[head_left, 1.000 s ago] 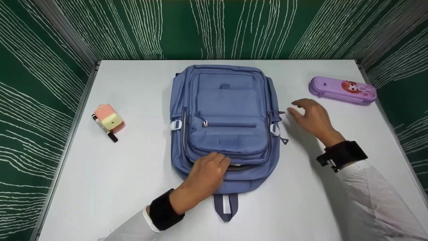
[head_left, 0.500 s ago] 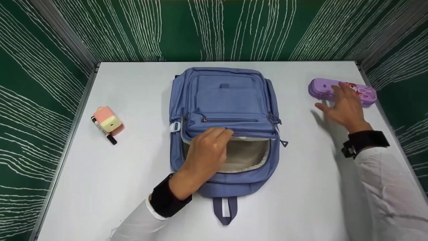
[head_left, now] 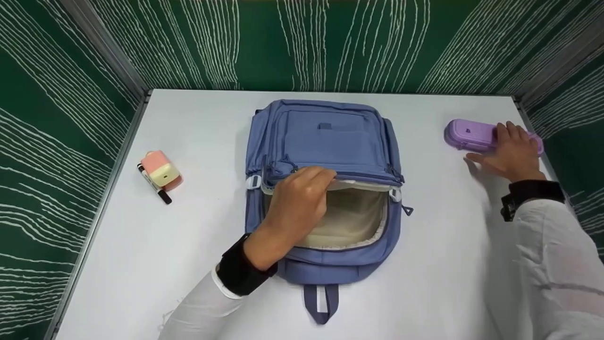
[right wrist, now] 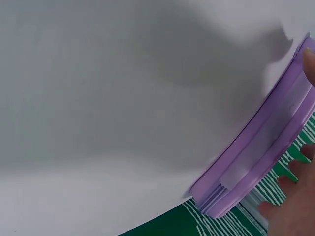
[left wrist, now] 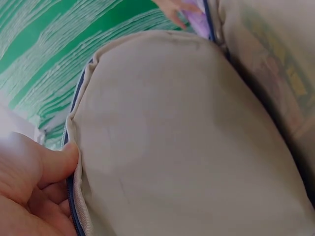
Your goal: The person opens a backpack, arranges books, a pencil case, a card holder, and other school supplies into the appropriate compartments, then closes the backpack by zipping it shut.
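A blue backpack (head_left: 330, 146) lies on the white table, its unzipped main compartment showing a pale lining (head_left: 349, 219). My left hand (head_left: 299, 203) grips the edge of the front flap and holds it raised. In the left wrist view, the thumb (left wrist: 61, 162) presses on the flap's zippered rim, beside the beige inner side (left wrist: 167, 123). My right hand (head_left: 514, 153) reaches over a purple pencil case (head_left: 474, 133) at the right, fingers across its top and thumb out on the near side. Fingers and thumb stand apart about the pencil case (right wrist: 251, 147) in the right wrist view.
At the left of the table lie a pink and yellow box-shaped item (head_left: 162, 170) and a black-capped marker (head_left: 155, 184) against it. The backpack's top loop (head_left: 322, 304) points toward me. Green walls with white streaks (head_left: 354, 47) enclose the table (head_left: 207, 264).
My left hand has lifted the flap up and away, opening the backpack's main compartment. My right hand has moved from beside the backpack rightward to the pencil case.
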The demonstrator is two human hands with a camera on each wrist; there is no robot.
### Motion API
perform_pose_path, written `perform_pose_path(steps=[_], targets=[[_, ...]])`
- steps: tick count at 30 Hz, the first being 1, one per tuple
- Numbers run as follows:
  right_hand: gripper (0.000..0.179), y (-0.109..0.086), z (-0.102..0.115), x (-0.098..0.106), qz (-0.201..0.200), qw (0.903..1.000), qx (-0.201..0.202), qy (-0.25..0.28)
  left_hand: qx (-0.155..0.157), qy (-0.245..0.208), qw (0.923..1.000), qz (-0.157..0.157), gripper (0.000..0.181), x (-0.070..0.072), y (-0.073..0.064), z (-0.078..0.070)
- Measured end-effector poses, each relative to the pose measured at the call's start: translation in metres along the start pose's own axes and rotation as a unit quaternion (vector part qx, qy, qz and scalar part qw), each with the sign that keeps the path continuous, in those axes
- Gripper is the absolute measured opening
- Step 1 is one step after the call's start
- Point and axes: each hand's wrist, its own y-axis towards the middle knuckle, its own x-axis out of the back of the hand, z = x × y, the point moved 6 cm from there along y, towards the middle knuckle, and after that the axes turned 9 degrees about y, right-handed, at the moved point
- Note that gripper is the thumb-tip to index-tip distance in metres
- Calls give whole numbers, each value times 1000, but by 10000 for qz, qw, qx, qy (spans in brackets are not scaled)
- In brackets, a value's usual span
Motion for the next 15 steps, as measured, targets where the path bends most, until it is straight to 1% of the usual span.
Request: perform_pose_path(steps=[4, 7, 9, 12, 15], targets=[[117, -4, -9, -2, 312, 9991, -272, 118, 46, -113, 9999, 64, 12, 0, 4, 2], [113, -5, -10, -1, 495, 9981, -356, 101, 87, -179, 9997, 110, 12, 0, 6, 3], [107, -4, -7, 0, 536, 9979, -355, -9, 117, -199, 9997, 128, 12, 1, 8, 5], [92, -4, -5, 3, 572, 9977, -298, -194, 161, -214, 9996, 135, 12, 1, 9, 7], [82, -10, -5, 8, 614, 9975, -228, -265, 183, -248, 9994, 174, 12, 0, 11, 9]])
